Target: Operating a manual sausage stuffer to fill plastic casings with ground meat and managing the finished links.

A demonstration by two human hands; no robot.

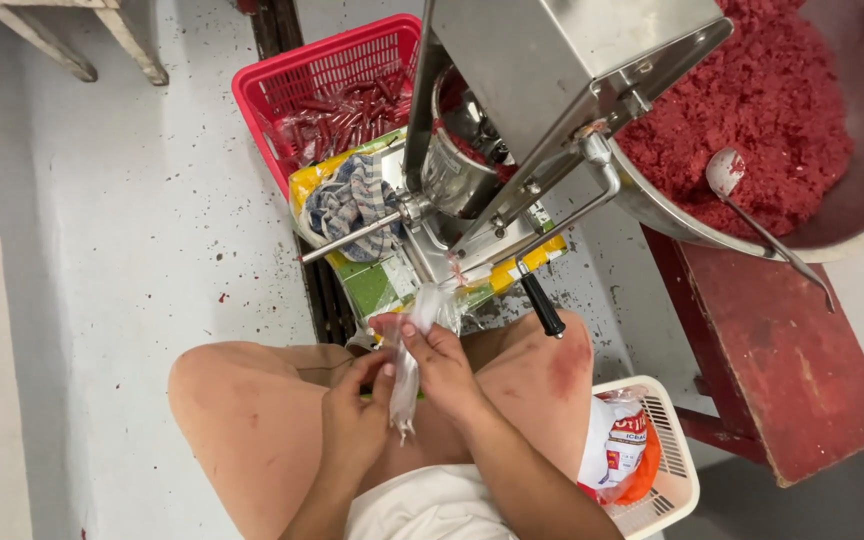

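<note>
Head view: both hands grip a clear plastic casing (407, 372) over the lap. The left hand (352, 425) pinches its lower part, the right hand (444, 368) closes on the upper part, just below the steel stuffer's nozzle (442, 262). A bowl of red minced meat (752, 110) sits up right of the hands, a red basket (327, 75) beyond them.

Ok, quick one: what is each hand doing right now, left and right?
Left hand: closed, pinching the lower part of the clear plastic casing.
Right hand: closed on the same casing, higher up, just below the stuffer nozzle.
</note>
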